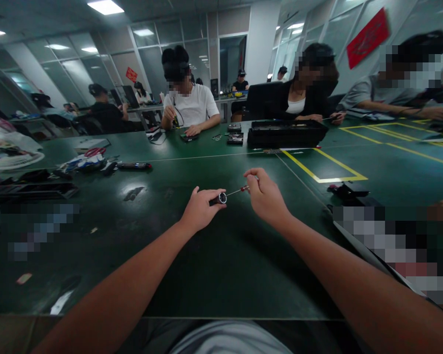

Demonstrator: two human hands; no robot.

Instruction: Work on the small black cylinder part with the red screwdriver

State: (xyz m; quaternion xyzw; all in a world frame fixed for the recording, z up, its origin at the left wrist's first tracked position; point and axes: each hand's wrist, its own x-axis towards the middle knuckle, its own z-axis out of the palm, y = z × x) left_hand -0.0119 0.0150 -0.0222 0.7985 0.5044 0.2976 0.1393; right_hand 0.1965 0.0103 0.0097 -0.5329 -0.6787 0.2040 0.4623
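Observation:
My left hand (pixel 202 209) grips a small dark cylinder with a bright silver rim (pixel 222 198), held between thumb and fingers just above the green table. The rimmed end faces right and a little toward me. In my right hand (pixel 266 196) is a screwdriver (pixel 236 191) with a thin metal shaft and a reddish handle, mostly covered by the closed fingers. Its shaft points left, and the tip reaches the cylinder's rim; whether it touches inside I cannot tell.
A black tray (pixel 288 135) stands at the table's far side, near small dark devices (pixel 235 138). A dark pen-like tool (pixel 135 166) and red-handled scissors (pixel 95 152) lie left. Yellow tape (pixel 341 179) marks the right. Several people sit around, one (pixel 192 105) directly opposite.

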